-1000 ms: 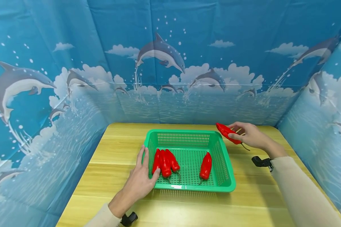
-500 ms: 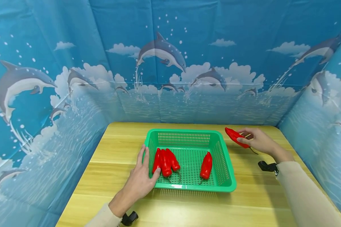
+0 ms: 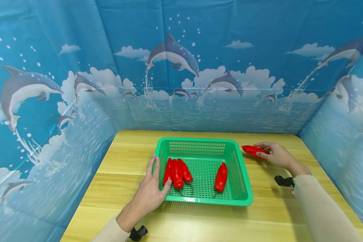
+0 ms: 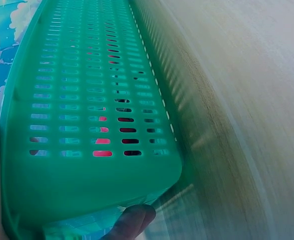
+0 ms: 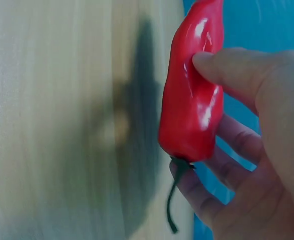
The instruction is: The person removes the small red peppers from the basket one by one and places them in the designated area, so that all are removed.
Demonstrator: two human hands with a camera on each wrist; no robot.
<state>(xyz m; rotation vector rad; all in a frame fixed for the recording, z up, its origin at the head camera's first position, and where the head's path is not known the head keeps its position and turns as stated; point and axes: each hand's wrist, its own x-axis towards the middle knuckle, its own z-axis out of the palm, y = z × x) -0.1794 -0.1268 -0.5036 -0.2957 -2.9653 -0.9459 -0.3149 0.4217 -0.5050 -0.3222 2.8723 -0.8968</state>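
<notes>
My right hand (image 3: 275,155) pinches a red chili pepper (image 3: 250,150) between thumb and fingers, right of the green basket (image 3: 245,174). In the right wrist view the pepper (image 5: 193,110) shows its dark green stem, and its shadow falls on the table beside it. At the basket's near left corner, my left hand (image 3: 151,191) holds the rim, thumb over the front edge and fingers along the left side. Three red peppers (image 3: 177,174) lie together at the left inside the basket; another pepper (image 3: 220,178) lies apart at the right.
The basket stands on a light wooden table (image 3: 109,188). A blue curtain (image 3: 181,111) printed with dolphins hangs behind the table and along both sides. Dark wrist cameras (image 3: 284,180) sit on both wrists.
My right hand has moved right, away from the basket rim, and lower, carrying the pepper, which now lies flatter. The left hand and the basket have stayed in place.
</notes>
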